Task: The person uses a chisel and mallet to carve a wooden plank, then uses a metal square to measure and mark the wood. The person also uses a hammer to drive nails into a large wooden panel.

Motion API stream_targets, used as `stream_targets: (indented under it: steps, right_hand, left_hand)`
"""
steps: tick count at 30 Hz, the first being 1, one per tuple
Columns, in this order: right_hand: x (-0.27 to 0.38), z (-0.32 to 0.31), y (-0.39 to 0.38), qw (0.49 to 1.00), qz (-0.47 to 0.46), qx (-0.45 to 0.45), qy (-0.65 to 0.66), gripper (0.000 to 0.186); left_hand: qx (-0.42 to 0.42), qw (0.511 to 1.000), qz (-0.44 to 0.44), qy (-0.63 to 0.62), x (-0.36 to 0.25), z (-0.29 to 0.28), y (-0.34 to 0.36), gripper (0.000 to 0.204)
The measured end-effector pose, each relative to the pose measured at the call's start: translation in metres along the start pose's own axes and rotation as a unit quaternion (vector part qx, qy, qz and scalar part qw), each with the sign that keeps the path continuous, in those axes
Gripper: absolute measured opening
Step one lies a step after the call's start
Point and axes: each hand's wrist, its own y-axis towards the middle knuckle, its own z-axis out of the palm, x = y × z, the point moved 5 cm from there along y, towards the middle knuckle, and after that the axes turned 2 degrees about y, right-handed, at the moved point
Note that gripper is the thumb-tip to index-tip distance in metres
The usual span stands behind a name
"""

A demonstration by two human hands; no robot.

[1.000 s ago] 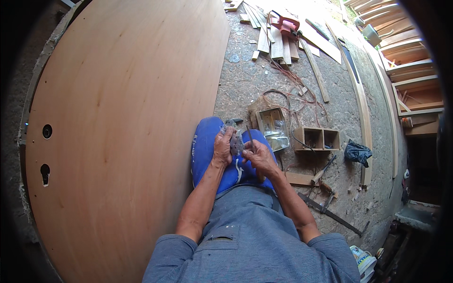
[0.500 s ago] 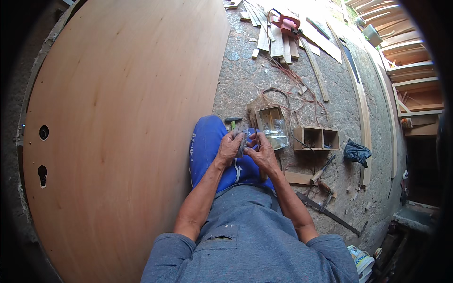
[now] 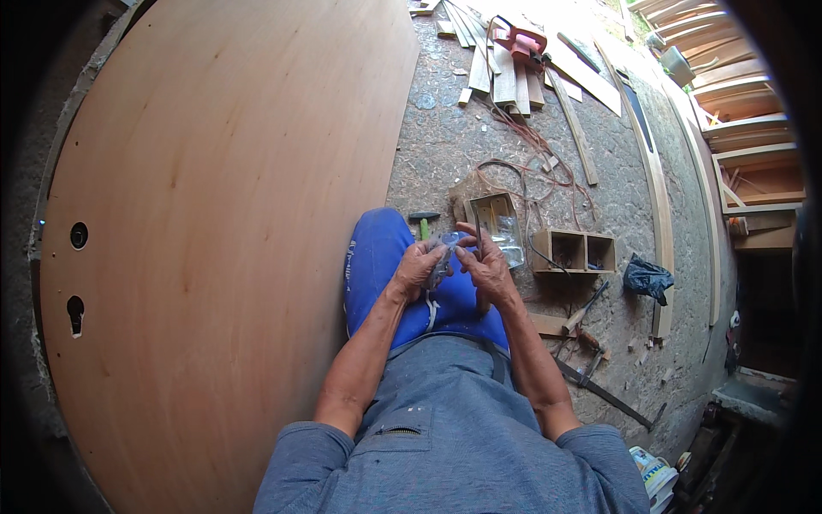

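Observation:
Above my lap, my left hand [image 3: 417,267] is closed round a small crumpled clear plastic packet [image 3: 447,247]; its contents cannot be made out. My right hand [image 3: 488,272] pinches the packet's upper edge with thumb and finger. A slender tool with a dark shaft [image 3: 477,221] is also held in that right hand, its shaft pointing away from me and a brownish handle showing below the palm. Just beyond my left hand lies a hammer-like tool [image 3: 424,224] with a green handle and dark head. An open metal box [image 3: 473,211] holding clear plastic packets stands beyond my right hand.
A large wooden door panel [image 3: 231,257] with two cut holes fills the left. To the right are a two-compartment wooden box [image 3: 561,261], a black plastic bag [image 3: 648,276] and a clamp [image 3: 608,394]. Farther off lie cables [image 3: 535,141], planks and a red power tool [image 3: 521,41].
My right hand has shifted slightly right and turned, with the tool's shaft moving right too. The clear plastic packet now shows more between my fingertips.

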Motion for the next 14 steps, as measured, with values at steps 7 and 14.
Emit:
stream_targets:
  steps: [7,14]
  right_hand:
    - [-0.013,-0.006,0.006,0.999,0.007,0.019,-0.037,0.022]
    - [-0.018,0.000,0.002,0.915,-0.198,0.001,-0.351,0.011]
  left_hand:
    - [0.026,1.000,0.000,0.004,0.004,0.000,0.002,0.023]
    - [0.005,0.997,-0.003,-0.079,0.007,-0.005,0.002,0.024]
